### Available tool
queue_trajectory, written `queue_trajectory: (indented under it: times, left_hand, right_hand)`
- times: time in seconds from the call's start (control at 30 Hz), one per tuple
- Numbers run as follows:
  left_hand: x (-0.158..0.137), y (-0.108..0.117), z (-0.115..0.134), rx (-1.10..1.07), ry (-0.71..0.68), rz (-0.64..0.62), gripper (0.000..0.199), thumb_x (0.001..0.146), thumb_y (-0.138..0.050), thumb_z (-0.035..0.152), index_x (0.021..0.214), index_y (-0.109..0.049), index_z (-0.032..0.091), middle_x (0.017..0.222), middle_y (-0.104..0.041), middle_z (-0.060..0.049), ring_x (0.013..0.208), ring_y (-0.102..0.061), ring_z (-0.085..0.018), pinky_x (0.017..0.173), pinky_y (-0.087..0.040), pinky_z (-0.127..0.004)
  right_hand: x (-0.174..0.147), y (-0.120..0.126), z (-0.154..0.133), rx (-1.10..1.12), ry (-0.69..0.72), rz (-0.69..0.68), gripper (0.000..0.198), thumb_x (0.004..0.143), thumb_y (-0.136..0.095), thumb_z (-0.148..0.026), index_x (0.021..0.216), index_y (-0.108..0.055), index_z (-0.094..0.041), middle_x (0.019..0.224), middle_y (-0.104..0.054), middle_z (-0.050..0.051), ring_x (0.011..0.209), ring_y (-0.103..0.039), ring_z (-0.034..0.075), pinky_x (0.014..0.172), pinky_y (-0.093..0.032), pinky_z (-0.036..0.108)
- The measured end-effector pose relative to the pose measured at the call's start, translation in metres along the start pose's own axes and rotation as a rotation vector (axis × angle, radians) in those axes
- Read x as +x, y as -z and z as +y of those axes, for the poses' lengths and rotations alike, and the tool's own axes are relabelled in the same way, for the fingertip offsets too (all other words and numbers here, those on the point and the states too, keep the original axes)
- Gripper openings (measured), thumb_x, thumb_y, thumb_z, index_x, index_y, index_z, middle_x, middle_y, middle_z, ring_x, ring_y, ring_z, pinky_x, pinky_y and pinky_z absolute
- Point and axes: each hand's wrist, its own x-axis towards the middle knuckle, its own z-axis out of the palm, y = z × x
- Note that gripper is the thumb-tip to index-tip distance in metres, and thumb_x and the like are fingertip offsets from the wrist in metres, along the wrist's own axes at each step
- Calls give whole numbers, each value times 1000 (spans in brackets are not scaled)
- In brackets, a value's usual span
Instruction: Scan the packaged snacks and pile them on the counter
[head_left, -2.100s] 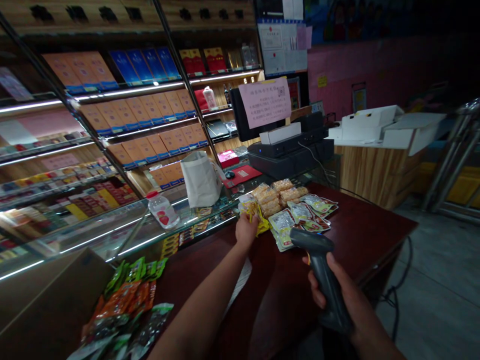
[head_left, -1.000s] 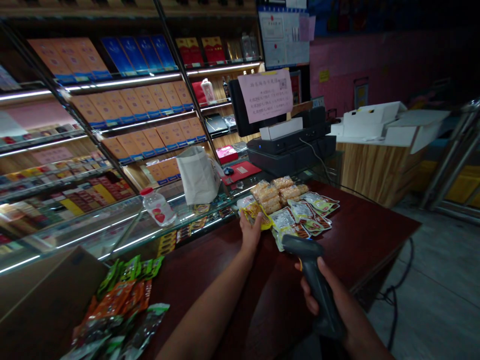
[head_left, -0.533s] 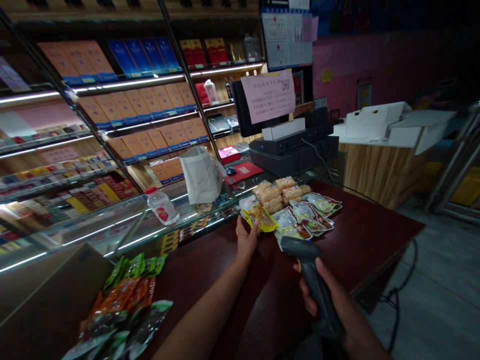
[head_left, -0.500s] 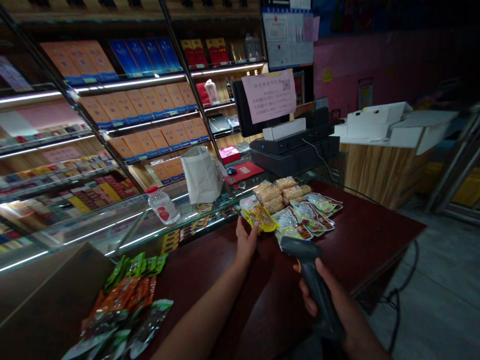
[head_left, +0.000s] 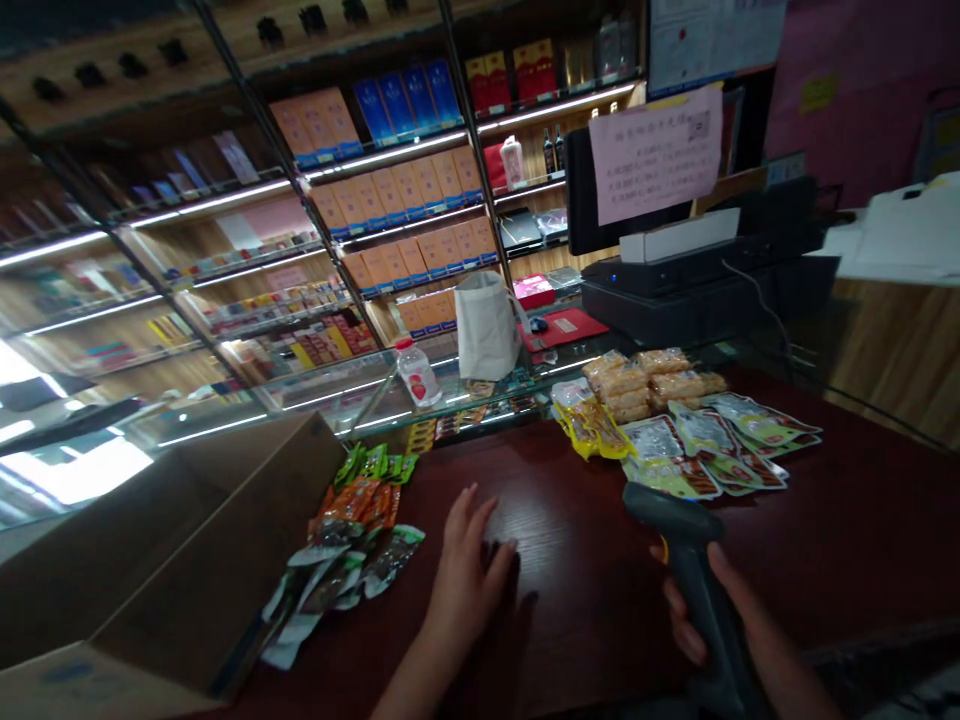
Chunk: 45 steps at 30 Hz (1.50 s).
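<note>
My right hand point(head_left: 739, 620) is wrapped round the handle of a dark barcode scanner point(head_left: 686, 530), its head tilted toward the packets. Over the dark red tabletop point(head_left: 540, 490), my left hand point(head_left: 469, 565) holds nothing, fingers apart. Left of it lie green snack packets point(head_left: 375, 463), orange packets point(head_left: 360, 502) and dark packets with white and green edges point(head_left: 330, 580). Beyond the scanner is a yellow snack packet point(head_left: 591, 420), beside wrapped tan snacks point(head_left: 637, 383) and several silver-and-green pouches point(head_left: 705, 445).
An open cardboard box point(head_left: 187, 530) stands at the left. Behind the table, a glass counter carries a plastic bottle point(head_left: 418, 375), a white bag point(head_left: 486, 328) and a red mat point(head_left: 566, 328). A monitor with a pink notice point(head_left: 656, 155) stands by a black register point(head_left: 697, 290).
My left hand has moved away from the yellow packet, leftward toward the green and orange packets. The view has turned left, showing more of the box. My right hand still holds the scanner.
</note>
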Motion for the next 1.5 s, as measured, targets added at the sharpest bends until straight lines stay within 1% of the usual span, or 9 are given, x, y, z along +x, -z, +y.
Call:
queue_trajectory:
  times: [0.13, 0.27, 0.4, 0.5, 0.7, 0.9, 1.1, 1.3, 1.5]
  left_hand:
    - [-23, 32, -39, 335, 53, 174, 49, 86, -55, 38, 134, -56, 25, 159, -36, -9, 151, -22, -29, 120, -25, -56]
    - [-45, 30, -71, 466, 161, 62, 55, 84, -56, 41, 134, -57, 18, 148, -50, -17, 143, -38, -36, 116, -30, -59]
    - [-58, 20, -72, 402, 120, -41, 55, 87, -52, 42, 138, -54, 21, 146, -54, -13, 139, -44, -31, 116, -34, -51]
    - [-51, 24, -69, 396, 61, 11, 57, 88, -53, 42, 142, -50, 25, 146, -54, -10, 137, -48, -28, 115, -37, -47]
    - [-30, 29, -77, 668, 153, 95, 59, 84, -57, 46, 132, -58, 13, 135, -61, -21, 131, -50, -40, 110, -36, -56]
    - [-37, 12, -67, 520, -27, 19, 60, 87, -55, 43, 144, -49, 25, 146, -54, -11, 136, -48, -30, 112, -38, -47]
    - [-29, 21, -68, 686, 190, 77, 61, 85, -58, 43, 136, -57, 8, 139, -57, -25, 133, -48, -43, 109, -37, -59]
    - [-35, 19, -62, 413, -5, 4, 55, 88, -52, 35, 142, -50, 23, 151, -48, -12, 140, -43, -29, 115, -35, -49]
    - [-23, 34, -67, 239, 128, -61, 49, 84, -54, 30, 129, -60, 13, 133, -63, -19, 128, -55, -34, 109, -40, -51]
  right_hand:
    - [0, -2, -2, -10, -17, -20, 39, 77, -70, -63, 80, -72, -24, 59, -64, 2, 41, -51, 15, 37, -39, 25]
    - [-4, -6, -6, 2, -47, -43, 43, 79, -69, -64, 83, -70, -22, 60, -64, -1, 41, -49, 10, 40, -38, 21]
    - [-8, -10, -8, -2, -43, -41, 47, 78, -68, -66, 89, -71, -21, 57, -62, -2, 39, -47, 9, 40, -36, 21]
    - [-9, -9, -8, 0, -66, -30, 50, 74, -70, -69, 87, -71, -20, 53, -61, -2, 37, -47, 10, 39, -36, 22]
    - [-5, -6, -5, 45, -35, -62, 47, 75, -71, -66, 86, -71, -20, 57, -64, -1, 39, -50, 9, 40, -36, 19]
    - [-7, -4, -3, 27, -28, -43, 47, 83, -66, -63, 88, -71, -17, 57, -67, -1, 39, -53, 9, 39, -40, 19]
    - [-6, 0, 0, 45, -6, -83, 45, 88, -62, -60, 92, -72, -17, 61, -68, 0, 42, -56, 9, 41, -42, 18]
    - [-7, -4, 0, 38, 7, -63, 44, 87, -63, -60, 86, -71, -17, 58, -67, -1, 40, -54, 9, 39, -41, 18]
    - [-2, 3, 3, 12, 18, -85, 48, 87, -62, -62, 95, -73, -16, 60, -67, 1, 42, -56, 10, 41, -42, 18]
